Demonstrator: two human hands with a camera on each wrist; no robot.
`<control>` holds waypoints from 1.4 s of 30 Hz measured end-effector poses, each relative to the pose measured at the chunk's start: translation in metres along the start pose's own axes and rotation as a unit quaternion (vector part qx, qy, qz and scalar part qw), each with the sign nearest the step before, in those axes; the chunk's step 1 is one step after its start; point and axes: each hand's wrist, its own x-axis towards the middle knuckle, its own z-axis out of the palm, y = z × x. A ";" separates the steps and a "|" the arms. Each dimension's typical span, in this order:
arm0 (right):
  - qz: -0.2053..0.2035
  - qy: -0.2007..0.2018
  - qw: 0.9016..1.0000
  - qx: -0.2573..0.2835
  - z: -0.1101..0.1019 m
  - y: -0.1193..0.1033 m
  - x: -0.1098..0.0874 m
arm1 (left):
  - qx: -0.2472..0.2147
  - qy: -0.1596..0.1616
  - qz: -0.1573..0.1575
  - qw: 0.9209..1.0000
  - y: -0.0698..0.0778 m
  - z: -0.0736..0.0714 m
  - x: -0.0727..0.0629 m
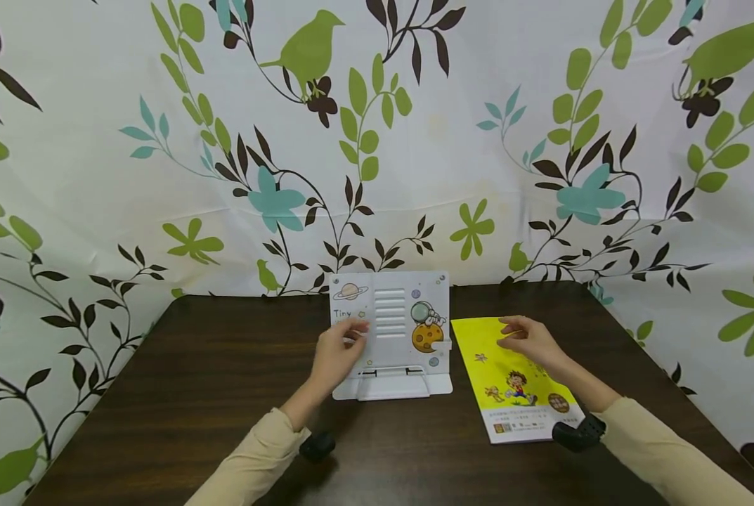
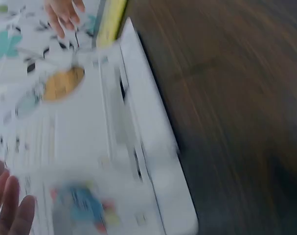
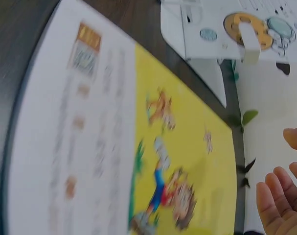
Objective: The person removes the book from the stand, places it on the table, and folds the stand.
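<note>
A white reading stand [image 1: 391,355] with space cartoons stands upright at the middle of the table, its slotted back plate facing me. My left hand [image 1: 340,351] hovers before its left half, fingers loosely bent and holding nothing. In the left wrist view, blurred, its fingers [image 2: 13,208] show beside the stand [image 2: 79,132]. To the right lies a yellow book [image 1: 487,344] with a cartoon child on its cover. Over its upper part is my right hand [image 1: 531,341], fingers relaxed; the right wrist view shows the hand [image 3: 285,200] apart from the book [image 3: 187,117].
A dark wooden table [image 1: 225,365] carries the stand and book. Behind it hangs a white cloth [image 1: 440,161] printed with leaves and birds. A small clip [image 3: 249,41] sticks out at the stand's side edge, near the book. Black wrist devices [image 1: 577,433] sit below both hands.
</note>
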 end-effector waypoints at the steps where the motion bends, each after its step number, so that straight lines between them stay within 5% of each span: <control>1: -0.003 -0.003 1.000 0.000 0.002 -0.003 0.001 | 0.004 0.017 -0.007 1.000 -0.004 -0.007 0.000; 6: -0.023 -0.012 1.000 0.003 0.014 -0.015 0.010 | 0.010 0.067 -0.035 0.997 -0.023 -0.030 0.000; 12: -0.052 -0.026 0.998 0.016 0.028 -0.027 0.020 | -0.010 0.032 -0.063 0.997 -0.035 -0.042 0.002; 19: -0.057 -0.031 0.997 0.045 0.047 -0.042 0.025 | -0.014 -0.016 -0.079 0.997 -0.043 -0.039 0.006; 25: -0.068 -0.008 0.995 0.073 0.059 -0.042 0.028 | -0.003 -0.007 -0.056 0.998 -0.045 -0.036 0.008; 42: -0.089 0.050 0.992 0.080 0.073 -0.041 0.031 | -0.011 0.011 -0.071 0.997 -0.045 -0.032 0.011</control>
